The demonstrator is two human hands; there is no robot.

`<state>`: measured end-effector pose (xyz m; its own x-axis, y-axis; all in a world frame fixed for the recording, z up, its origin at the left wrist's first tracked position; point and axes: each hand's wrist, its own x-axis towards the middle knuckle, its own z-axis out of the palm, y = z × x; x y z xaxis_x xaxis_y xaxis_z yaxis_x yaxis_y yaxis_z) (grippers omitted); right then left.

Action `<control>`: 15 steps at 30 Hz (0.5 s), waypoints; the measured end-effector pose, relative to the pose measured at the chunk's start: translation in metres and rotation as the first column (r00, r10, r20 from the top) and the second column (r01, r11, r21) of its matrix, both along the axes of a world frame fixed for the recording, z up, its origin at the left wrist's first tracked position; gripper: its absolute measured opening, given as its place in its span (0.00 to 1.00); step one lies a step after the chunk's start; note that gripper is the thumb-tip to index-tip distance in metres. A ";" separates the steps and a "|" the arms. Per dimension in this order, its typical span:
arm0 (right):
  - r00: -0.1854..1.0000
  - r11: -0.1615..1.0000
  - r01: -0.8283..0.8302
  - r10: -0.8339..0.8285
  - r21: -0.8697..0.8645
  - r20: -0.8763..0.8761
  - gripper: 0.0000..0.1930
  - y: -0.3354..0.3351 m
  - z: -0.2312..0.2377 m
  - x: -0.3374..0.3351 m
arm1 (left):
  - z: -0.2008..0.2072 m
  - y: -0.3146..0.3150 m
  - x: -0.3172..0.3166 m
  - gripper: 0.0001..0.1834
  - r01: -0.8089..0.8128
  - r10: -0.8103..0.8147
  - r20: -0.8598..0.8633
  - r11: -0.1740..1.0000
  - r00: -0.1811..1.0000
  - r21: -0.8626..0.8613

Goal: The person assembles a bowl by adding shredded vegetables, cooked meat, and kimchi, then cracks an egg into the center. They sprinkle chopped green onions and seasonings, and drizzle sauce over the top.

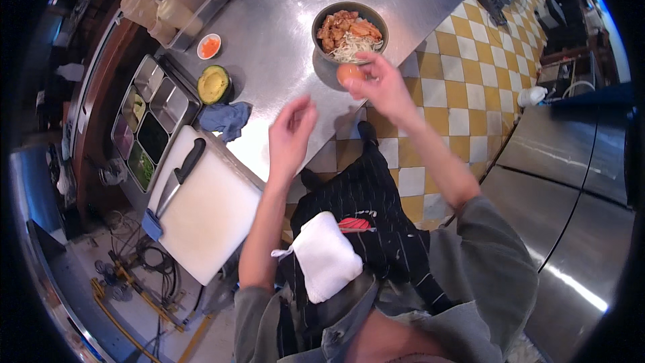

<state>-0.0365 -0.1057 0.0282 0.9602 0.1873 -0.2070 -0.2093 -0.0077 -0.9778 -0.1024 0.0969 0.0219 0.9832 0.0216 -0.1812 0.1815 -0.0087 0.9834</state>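
Note:
My right hand (pixel 386 87) grips a brown egg (pixel 350 72) by its fingertips, just in front of a round bowl (pixel 386 29). In that bowl lie browned meat pieces (pixel 334 27), orange strips (pixel 365 30) and pale shreds (pixel 355 47). My left hand (pixel 291 133) hovers over the near edge of the steel counter (pixel 269 47), fingers loosely bent and apart, holding nothing. To its left are a crumpled blue cloth (pixel 226 119) and a halved avocado (pixel 213 85) with its cut face up.
Left of me, a knife (pixel 183 171) lies on a white cutting board (pixel 205 208), beside steel food pans (pixel 168 104). A small dish of orange bits (pixel 209 46) stands near a bin of squeeze bottles (pixel 181 17). Steel cabinets (pixel 537 208) stand at right.

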 end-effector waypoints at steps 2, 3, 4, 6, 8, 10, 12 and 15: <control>0.980 0.981 -0.166 0.176 0.099 -0.097 0.20 -0.026 0.009 0.044 | 0.011 -0.029 0.055 0.23 0.039 -0.036 0.118 0.999 0.992 -0.028; 0.960 0.966 -0.216 0.236 0.140 -0.149 0.19 -0.033 0.016 0.060 | 0.013 -0.042 0.074 0.24 0.040 -0.027 0.150 0.996 0.988 -0.084; 0.937 0.949 -0.256 0.291 0.185 -0.192 0.19 -0.039 0.024 0.076 | 0.015 -0.050 0.090 0.25 0.074 -0.059 0.144 0.992 0.988 -0.103; 0.885 0.908 -0.334 0.394 0.252 -0.248 0.19 -0.051 0.026 0.102 | 0.017 -0.064 0.111 0.26 0.149 -0.131 0.132 0.978 0.983 -0.144; 0.860 0.878 -0.368 0.446 0.306 -0.247 0.19 -0.060 0.019 0.122 | 0.015 -0.076 0.122 0.26 0.087 -0.082 0.041 0.989 0.996 -0.121; 0.845 0.866 -0.396 0.474 0.304 -0.248 0.19 -0.066 0.014 0.138 | 0.010 -0.086 0.131 0.25 0.012 -0.013 -0.009 0.993 1.000 -0.118; 0.843 0.873 -0.410 0.474 0.265 -0.254 0.20 -0.069 0.011 0.145 | 0.003 -0.097 0.135 0.24 -0.069 0.066 -0.027 0.990 0.997 -0.122; 0.899 0.924 -0.370 0.383 0.100 -0.212 0.16 -0.064 0.014 0.153 | 0.005 -0.111 0.139 0.24 -0.148 0.151 0.012 0.983 0.989 -0.109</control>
